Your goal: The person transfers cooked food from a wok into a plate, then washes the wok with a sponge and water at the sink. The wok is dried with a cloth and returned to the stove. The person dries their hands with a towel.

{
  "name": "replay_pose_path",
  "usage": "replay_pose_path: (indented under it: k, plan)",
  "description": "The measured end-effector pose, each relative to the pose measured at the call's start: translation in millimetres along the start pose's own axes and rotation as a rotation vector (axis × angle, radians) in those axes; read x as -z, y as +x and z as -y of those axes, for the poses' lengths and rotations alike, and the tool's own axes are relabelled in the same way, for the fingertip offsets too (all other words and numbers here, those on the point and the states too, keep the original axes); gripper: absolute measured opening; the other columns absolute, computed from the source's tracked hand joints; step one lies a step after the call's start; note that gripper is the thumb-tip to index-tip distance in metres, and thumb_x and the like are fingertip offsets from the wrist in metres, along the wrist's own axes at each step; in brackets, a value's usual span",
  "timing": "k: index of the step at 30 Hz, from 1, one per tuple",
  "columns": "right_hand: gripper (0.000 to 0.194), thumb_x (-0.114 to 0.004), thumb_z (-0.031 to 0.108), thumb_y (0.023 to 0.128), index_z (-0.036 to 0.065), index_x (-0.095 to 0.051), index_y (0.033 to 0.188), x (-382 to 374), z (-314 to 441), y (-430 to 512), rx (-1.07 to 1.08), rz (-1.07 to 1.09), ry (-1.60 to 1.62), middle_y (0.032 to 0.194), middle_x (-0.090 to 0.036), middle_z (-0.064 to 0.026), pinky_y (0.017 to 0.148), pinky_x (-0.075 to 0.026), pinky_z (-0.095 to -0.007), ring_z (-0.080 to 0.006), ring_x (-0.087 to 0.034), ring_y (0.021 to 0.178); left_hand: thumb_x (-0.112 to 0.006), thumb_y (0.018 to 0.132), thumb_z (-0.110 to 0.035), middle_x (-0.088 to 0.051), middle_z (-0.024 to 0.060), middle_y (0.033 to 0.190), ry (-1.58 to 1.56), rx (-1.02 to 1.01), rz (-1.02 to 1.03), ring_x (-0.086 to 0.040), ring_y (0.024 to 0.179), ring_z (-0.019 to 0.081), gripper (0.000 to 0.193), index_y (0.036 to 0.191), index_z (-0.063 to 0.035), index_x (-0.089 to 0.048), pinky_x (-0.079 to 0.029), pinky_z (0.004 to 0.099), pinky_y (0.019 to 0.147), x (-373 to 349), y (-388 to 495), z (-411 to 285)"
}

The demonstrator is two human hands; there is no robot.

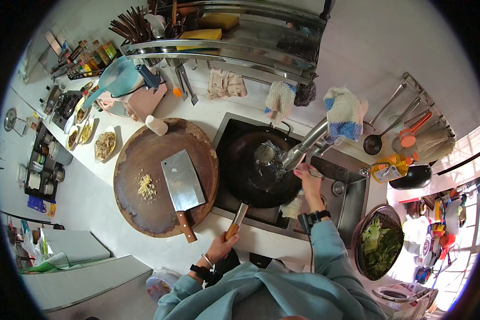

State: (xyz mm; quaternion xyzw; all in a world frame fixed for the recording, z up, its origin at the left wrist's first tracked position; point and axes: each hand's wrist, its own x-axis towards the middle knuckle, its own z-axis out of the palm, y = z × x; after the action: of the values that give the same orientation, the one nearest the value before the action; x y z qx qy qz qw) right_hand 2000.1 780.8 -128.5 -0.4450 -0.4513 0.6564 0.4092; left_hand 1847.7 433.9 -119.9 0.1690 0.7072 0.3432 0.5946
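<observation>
A dark wok (240,176) rests over the sink (354,192) with water in it. My left hand (221,247) grips the wooden end of the wok's handle (234,228). In my right hand (310,182) is a metal-handled utensil (317,173), close to the wok's right rim. The faucet spout (294,158) points into the wok, where the water looks stirred up. A pale round shape under the splash may be the utensil's head; I cannot tell. To the left, a cleaver (183,180) and minced garlic (147,187) lie on a round wooden chopping board (128,160).
A white bottle (157,125) lies at the board's far edge. Filled dishes (105,145) line the left counter. Gloves (346,112) and a towel (226,83) hang from the steel rack (224,50). At right are leafy greens (380,244) in a basket and a soap bottle (390,168).
</observation>
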Motion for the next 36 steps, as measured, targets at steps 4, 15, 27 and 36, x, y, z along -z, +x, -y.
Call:
replay_pose_path:
  k: [4, 15, 27, 36]
  plan:
    - [0.028, -0.061, 0.016, 0.095, -0.006, -0.064, 0.111, -26, -14, -4, -0.053, 0.195, 0.048, 0.1, -0.068, -0.0113, 0.079, -0.056, -0.03, -0.0175, -0.067, 0.086, -0.061, 0.088, -0.056, -0.049, -0.0003, 0.06, -0.022, 0.042, -0.01, -0.047, 0.041, 0.0098, 0.058, 0.107, -0.0015, -0.054, -0.035, 0.0254, 0.037, -2, 0, -2]
    - [0.017, -0.06, 0.006, 0.093, -0.001, -0.064, 0.108, -15, 71, -90, 0.606, 0.832, -0.584, 0.105, -0.062, -0.0137, 0.085, -0.049, -0.034, -0.0284, -0.061, 0.097, -0.061, 0.09, -0.054, -0.048, -0.0022, 0.058, -0.029, 0.0, -0.014, -0.043, 0.04, 0.0078, 0.052, 0.106, -0.0047, -0.056, -0.033, 0.0237, 0.036, -2, 4, 4]
    - [0.021, -0.06, 0.006, 0.092, 0.003, -0.059, 0.113, -34, -4, -87, 0.733, 0.809, -0.625, 0.117, -0.057, -0.0177, 0.084, -0.051, -0.0378, -0.0338, -0.061, 0.1, -0.063, 0.088, -0.054, -0.048, 0.0002, 0.059, -0.051, 0.026, 0.013, -0.044, 0.039, 0.0098, 0.054, 0.103, -0.0025, -0.054, -0.033, 0.0248, 0.035, -1, 5, 3]
    - [0.035, -0.054, 0.001, 0.084, 0.008, -0.059, 0.119, 51, 92, -119, 0.485, 1.059, -1.072, 0.125, -0.055, -0.0137, 0.089, -0.05, -0.0382, -0.0343, -0.057, 0.107, -0.059, 0.089, -0.056, -0.051, 0.0017, 0.058, -0.073, 0.025, 0.037, -0.046, 0.039, 0.0108, 0.056, 0.109, -0.0041, -0.052, -0.034, 0.0246, 0.036, 1, 5, 4]
